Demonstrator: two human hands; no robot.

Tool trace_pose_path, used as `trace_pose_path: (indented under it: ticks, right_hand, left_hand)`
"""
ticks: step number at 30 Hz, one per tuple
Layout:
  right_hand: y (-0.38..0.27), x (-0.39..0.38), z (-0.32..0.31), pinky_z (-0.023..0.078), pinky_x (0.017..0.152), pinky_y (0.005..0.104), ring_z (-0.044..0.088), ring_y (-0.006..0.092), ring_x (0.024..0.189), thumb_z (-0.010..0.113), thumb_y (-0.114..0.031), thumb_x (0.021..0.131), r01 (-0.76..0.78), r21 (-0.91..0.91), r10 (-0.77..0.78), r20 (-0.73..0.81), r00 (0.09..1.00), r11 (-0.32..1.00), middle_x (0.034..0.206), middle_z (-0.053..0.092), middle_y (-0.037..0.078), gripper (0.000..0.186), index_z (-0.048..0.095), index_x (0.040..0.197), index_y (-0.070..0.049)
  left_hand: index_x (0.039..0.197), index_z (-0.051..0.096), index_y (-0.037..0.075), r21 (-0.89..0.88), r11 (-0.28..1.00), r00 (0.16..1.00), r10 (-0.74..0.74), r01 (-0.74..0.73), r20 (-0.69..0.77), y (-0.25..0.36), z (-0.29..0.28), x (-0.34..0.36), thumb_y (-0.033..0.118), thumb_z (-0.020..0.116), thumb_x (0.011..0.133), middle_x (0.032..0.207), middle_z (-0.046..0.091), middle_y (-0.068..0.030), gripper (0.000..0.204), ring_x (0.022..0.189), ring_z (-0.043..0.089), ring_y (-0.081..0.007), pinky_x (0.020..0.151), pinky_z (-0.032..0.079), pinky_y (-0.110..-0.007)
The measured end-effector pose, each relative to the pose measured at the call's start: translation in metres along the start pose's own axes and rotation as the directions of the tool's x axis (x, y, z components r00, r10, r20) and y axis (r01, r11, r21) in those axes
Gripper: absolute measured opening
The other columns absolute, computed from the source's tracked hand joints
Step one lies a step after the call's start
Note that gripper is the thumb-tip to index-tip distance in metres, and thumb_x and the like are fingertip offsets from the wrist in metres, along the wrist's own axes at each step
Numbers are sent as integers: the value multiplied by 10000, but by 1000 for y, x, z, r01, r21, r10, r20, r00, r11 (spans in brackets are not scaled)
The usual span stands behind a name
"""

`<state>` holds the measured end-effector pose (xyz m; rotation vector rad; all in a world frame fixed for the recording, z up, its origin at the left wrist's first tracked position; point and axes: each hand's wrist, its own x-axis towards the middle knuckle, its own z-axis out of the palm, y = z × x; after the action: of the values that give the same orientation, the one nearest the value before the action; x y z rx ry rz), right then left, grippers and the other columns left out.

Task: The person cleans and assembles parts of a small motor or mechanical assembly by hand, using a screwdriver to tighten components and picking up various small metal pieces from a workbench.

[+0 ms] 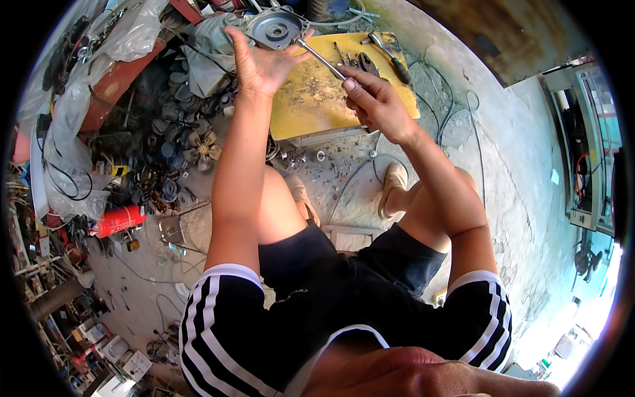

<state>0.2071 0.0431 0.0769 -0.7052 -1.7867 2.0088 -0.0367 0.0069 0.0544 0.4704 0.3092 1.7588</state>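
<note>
A round grey metal motor cover [278,30] with a hole at its centre is at the top of the view. My left hand [264,69] supports it palm up, thumb stretched out to the left and the fingers partly hidden behind the metal. My right hand [380,106] is closed around a chrome socket wrench [322,59], whose far end meets the cover's rim by my left fingertips. Below and between my hands stands a low yellow worktable [311,99]. On it lie a hammer [390,58] with a dark handle and pliers [368,64].
Metal parts and a brass-coloured fan [202,149] are heaped left of the table. A red cylinder [119,220] lies farther left. Loose cable [444,99] runs over the floor at right. A rusty panel [503,36] and a metal-framed cabinet [585,145] stand on the right.
</note>
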Motion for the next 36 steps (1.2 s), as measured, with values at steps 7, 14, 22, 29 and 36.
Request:
trace_pose_path:
  ticks: [7, 14, 22, 29, 36]
  right_hand:
    - [-11, -1, 4, 177, 432, 172, 239, 7, 527, 484, -302, 1038, -116, 164, 100, 105, 990, 980, 697, 351, -75, 399, 488, 1407, -149]
    - [-10, 1, 6, 184, 424, 172, 236, 4, 519, 484, -290, 1038, -119, 184, 103, 93, 990, 976, 708, 360, -75, 390, 488, 1401, -146]
    - [1, 9, -19, 178, 377, 147, 226, -5, 499, 465, -271, 1039, -476, 638, 188, 467, 864, 605, 718, 370, -65, 309, 533, 1277, -85]
    - [-4, 3, -5, 227, 417, 161, 239, 7, 503, 454, -282, 1041, -348, 375, 241, 304, 922, 859, 730, 399, -77, 401, 518, 1278, 35]
    - [2, 4, -7, 272, 426, 149, 310, 33, 576, 438, -267, 1050, -473, 743, 188, 439, 878, 474, 799, 380, -28, 419, 428, 1340, 35]
  left_hand:
    - [1512, 193, 130, -112, 991, 982, 47, -69, -184, -6, 4, 8, 530, 881, 585, 1499, 310, -117, 1221, 1387, 334, -393, 1143, 35, -679]
    - [1459, 270, 111, -133, 988, 992, 60, -75, -114, 2, -4, 7, 509, 858, 645, 1417, 407, -134, 1079, 1343, 400, -393, 1159, 58, -652]
    - [1287, 518, 127, 129, 979, 966, 181, -159, -187, 3, 1, 5, 663, 724, 728, 1358, 497, -183, 802, 1332, 404, -451, 1134, 77, -684]
    - [1209, 536, 198, 61, 996, 987, 74, -66, -139, 7, 0, 2, 597, 692, 813, 1153, 636, -135, 583, 1256, 494, -450, 1099, 63, -698]
    - [1184, 572, 207, 129, 983, 962, 155, -129, -225, 0, 0, 6, 512, 694, 826, 1214, 586, -147, 486, 1304, 444, -423, 1119, 120, -665]
